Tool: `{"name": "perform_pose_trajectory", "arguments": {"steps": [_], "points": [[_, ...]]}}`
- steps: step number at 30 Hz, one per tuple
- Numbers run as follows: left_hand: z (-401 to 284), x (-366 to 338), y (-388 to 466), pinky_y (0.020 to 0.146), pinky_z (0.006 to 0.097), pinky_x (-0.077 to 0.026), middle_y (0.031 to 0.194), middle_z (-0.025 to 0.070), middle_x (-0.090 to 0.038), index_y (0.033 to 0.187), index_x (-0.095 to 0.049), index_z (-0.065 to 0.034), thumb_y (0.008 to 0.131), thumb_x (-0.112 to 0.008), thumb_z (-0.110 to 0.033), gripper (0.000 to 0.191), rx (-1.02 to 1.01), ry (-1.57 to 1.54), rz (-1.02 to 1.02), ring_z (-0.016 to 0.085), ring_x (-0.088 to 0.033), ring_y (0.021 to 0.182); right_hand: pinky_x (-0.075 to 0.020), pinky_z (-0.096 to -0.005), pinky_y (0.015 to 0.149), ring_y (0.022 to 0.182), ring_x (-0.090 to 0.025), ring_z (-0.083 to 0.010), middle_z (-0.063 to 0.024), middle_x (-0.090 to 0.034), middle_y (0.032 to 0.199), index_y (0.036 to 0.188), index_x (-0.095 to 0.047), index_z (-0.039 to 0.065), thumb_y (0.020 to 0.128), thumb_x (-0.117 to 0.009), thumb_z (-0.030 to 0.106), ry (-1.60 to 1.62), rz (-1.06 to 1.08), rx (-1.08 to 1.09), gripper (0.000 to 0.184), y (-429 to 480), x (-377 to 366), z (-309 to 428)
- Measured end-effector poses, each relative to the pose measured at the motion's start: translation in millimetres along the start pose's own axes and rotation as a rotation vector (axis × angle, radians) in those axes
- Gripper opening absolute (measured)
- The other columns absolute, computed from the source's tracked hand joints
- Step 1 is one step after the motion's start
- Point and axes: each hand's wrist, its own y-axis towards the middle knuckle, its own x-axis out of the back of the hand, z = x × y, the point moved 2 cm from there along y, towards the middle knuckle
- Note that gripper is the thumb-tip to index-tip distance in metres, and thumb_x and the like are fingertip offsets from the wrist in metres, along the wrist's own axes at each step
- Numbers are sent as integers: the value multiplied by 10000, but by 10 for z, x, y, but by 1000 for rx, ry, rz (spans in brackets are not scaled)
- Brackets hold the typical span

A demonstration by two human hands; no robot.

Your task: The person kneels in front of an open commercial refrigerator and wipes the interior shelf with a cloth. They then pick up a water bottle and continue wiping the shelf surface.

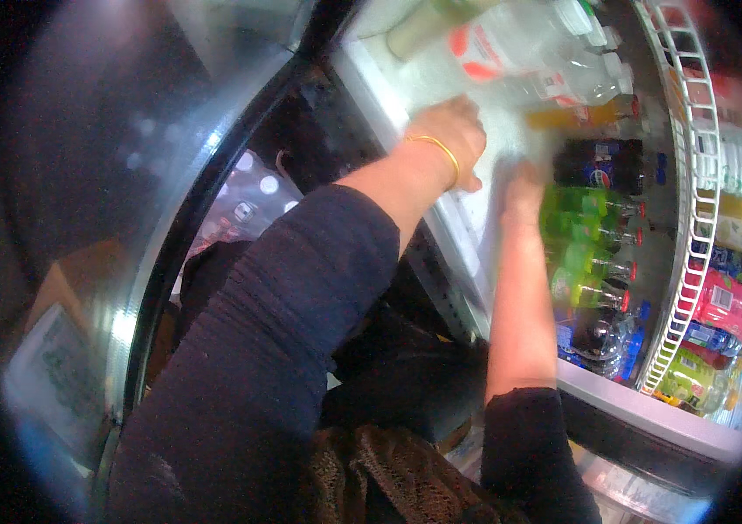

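My left hand [459, 134], with a thin gold-coloured bangle [436, 147] on its wrist, reaches into a white-lined drinks fridge [377, 78]. Its fingers curl away from the view, so what they may hold is hidden. To its right, my right hand [523, 183] is blurred, and its fingertips do not show clearly. It is close to the dark Pepsi bottles [597, 167] and the green bottles with red caps [584, 216]. Above both hands are large clear bottles with white caps [521, 39], one bearing a red-and-white label, and a bottle of orange-yellow drink [580, 114].
A white wire shelf [701, 170] borders the row, with pink-labelled [728, 302] and green-labelled bottles [688, 380] beyond it. At left stands the black-framed glass door [174, 236]. Plastic-wrapped goods [249, 203] lie between door and fridge. A cardboard box [82, 281] shows at far left.
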Motion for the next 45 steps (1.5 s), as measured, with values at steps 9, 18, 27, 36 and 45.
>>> {"name": "perform_pose_trajectory", "arguments": {"steps": [9, 18, 27, 36, 45], "points": [[-12, -39, -5, 1176, 402, -258, 1432, 182, -466, 1277, -560, 3, 724, -753, -483, 761, -10, 5, -109, 312, -362, 1397, -348, -359, 1094, 1308, -463, -263, -225, -487, 1419, 1410, -448, -43, 950, -466, 139, 241, 307, 37, 494, -1138, 109, 382], [-7, -80, 26, 1174, 422, -255, 1452, 165, -448, 1278, -565, -42, 887, -613, -368, 511, -15, 43, -165, 315, -363, 1392, -433, -441, 1015, 1187, -531, -385, -169, -540, 1337, 1284, -567, 32, 908, -577, 238, -640, 271, 369, 429, -1490, 384, 380], [3, -83, -79, 950, 429, -490, 1219, 147, -629, 1209, -616, -103, 831, -499, -27, 403, -61, -166, -381, 327, -592, 1128, -283, -541, 1127, 1326, -432, -382, -211, -492, 1401, 1340, -499, -14, 919, -524, 255, -256, 236, 531, 500, -1128, 132, 355], [27, -146, 37, 1123, 494, -329, 1348, 139, -556, 1326, -502, -60, 813, -553, -70, 515, -356, 39, -109, 382, -473, 1286, -282, -516, 1137, 1338, -422, -391, -171, -472, 1441, 1326, -527, -15, 903, -545, 241, -447, 166, 554, 494, -1106, 98, 185], [-65, -90, 5, 1111, 456, -337, 1379, 237, -487, 1446, -334, 14, 818, -629, -217, 731, -106, 34, -227, 392, -443, 1283, -292, -522, 1117, 1312, -427, -430, -284, -452, 1412, 1356, -481, -35, 891, -547, 214, -454, -201, 316, 531, -392, 104, 101]]}}
